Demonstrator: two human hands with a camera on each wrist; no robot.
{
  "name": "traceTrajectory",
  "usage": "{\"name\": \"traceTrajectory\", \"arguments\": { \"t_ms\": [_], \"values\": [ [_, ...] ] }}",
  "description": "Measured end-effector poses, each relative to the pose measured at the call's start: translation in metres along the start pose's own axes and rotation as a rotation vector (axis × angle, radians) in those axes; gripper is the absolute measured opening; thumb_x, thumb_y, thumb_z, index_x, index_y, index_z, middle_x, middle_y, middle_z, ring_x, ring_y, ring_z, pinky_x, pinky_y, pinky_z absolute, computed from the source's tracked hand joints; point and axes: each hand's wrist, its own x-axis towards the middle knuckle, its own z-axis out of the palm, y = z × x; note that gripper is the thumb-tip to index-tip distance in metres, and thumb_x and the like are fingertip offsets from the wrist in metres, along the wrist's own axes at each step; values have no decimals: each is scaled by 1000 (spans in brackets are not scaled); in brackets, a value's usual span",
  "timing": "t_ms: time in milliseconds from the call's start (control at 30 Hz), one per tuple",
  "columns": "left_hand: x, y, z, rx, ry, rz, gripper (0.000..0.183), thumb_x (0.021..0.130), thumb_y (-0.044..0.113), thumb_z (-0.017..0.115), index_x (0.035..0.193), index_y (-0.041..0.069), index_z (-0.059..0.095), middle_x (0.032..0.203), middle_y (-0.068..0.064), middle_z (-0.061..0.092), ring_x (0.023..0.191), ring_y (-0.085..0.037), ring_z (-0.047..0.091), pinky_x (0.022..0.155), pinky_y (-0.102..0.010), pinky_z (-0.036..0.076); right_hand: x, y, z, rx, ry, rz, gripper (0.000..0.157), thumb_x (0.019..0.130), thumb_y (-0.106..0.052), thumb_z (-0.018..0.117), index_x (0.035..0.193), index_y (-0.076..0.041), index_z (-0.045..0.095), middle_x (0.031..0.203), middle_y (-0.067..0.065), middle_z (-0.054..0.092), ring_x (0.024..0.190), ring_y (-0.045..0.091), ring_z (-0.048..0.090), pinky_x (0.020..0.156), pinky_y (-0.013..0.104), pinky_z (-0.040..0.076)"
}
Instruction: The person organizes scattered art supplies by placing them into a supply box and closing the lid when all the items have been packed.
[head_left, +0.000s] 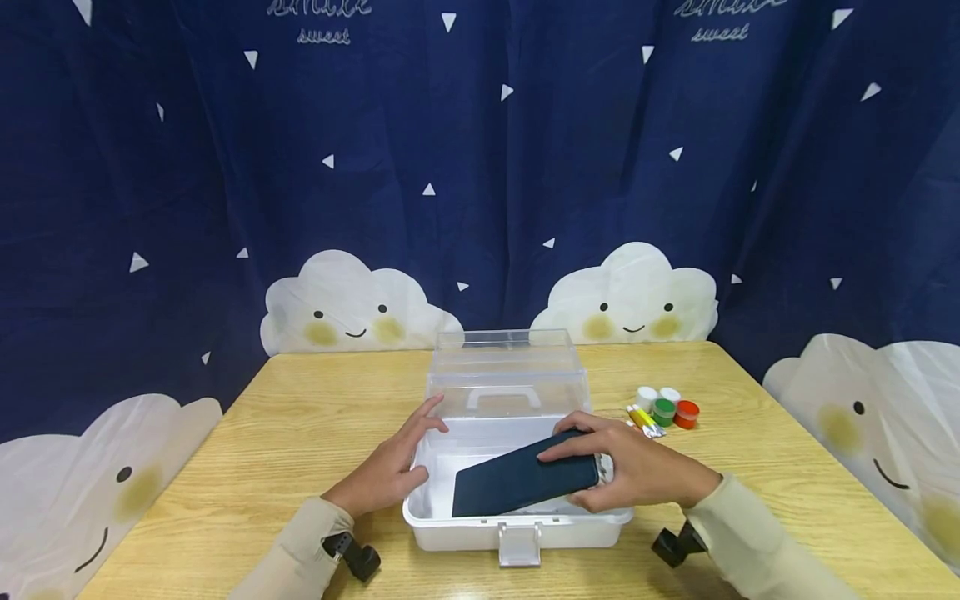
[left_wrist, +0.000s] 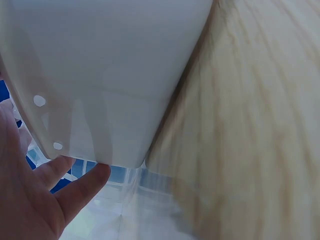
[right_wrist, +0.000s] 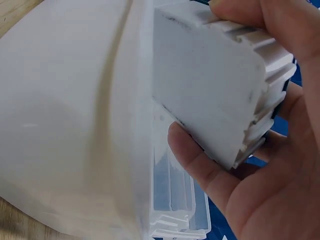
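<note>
A white box (head_left: 517, 533) with a clear raised lid (head_left: 510, 360) stands on the table. My right hand (head_left: 626, 467) grips the right end of a long, flat case (head_left: 525, 477) with a dark top, tilted inside the box, its left end lower. In the right wrist view, this case (right_wrist: 210, 85) shows a pale underside and white ribbed edges, with thumb and fingers round it. My left hand (head_left: 393, 467) is at the left rim of the box, fingers spread, holding nothing. In the left wrist view, its fingertips (left_wrist: 102, 172) are right at the box's edge.
Right of the box stand small pots with white, green (head_left: 663, 409) and red (head_left: 686, 414) colours. Beside them lie several small tubes (head_left: 645, 421), some yellow. A dark blue curtain (head_left: 487, 167) with clouds hangs behind the wooden table (head_left: 337, 400).
</note>
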Motion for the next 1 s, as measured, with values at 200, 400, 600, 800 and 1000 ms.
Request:
{"name": "traceTrajectory", "arguments": {
  "t_ms": [200, 400, 600, 800, 1000],
  "values": [
    [0, 0, 0, 0, -1, 4, 60, 75, 0, 54, 128, 25, 43, 161, 6, 13, 95, -11, 55, 66, -28, 45, -1, 0, -2, 3, -28, 18, 46, 78, -40, 74, 122, -40, 63, 124, -14, 51, 107, 10, 52, 87, 38, 49],
    [0, 1, 0, -1, 1, 7, 59, 75, 0, 53, 128, 23, 43, 161, 6, 13, 87, -12, 51, 61, -26, 42, -4, -2, -5, -3, -62, 33, 50, 80, -48, 72, 128, -37, 59, 125, -15, 51, 110, 10, 52, 91, 39, 48],
    [0, 1, 0, -1, 2, 6, 59, 75, 1, 54, 128, 24, 43, 161, 6, 13, 98, -10, 53, 68, -29, 44, -5, -6, -8, 12, -69, 102, 56, 76, -57, 72, 128, -39, 59, 124, -14, 48, 108, 12, 50, 89, 41, 47],
    [0, 0, 0, -16, -14, -19, 58, 76, 0, 53, 129, 23, 43, 161, 9, 11, 64, -10, 46, 53, -25, 40, -7, -11, -12, 3, -70, 121, 62, 73, -56, 75, 129, -38, 58, 120, -11, 46, 103, 13, 48, 84, 35, 46],
    [0, 0, -1, -20, -12, -13, 58, 76, -1, 53, 129, 22, 43, 161, 7, 12, 65, -8, 46, 53, -25, 40, -10, -14, -17, 2, -129, 132, 64, 75, -49, 76, 134, -37, 54, 123, -10, 44, 106, 14, 47, 86, 37, 46]
  ]
}}
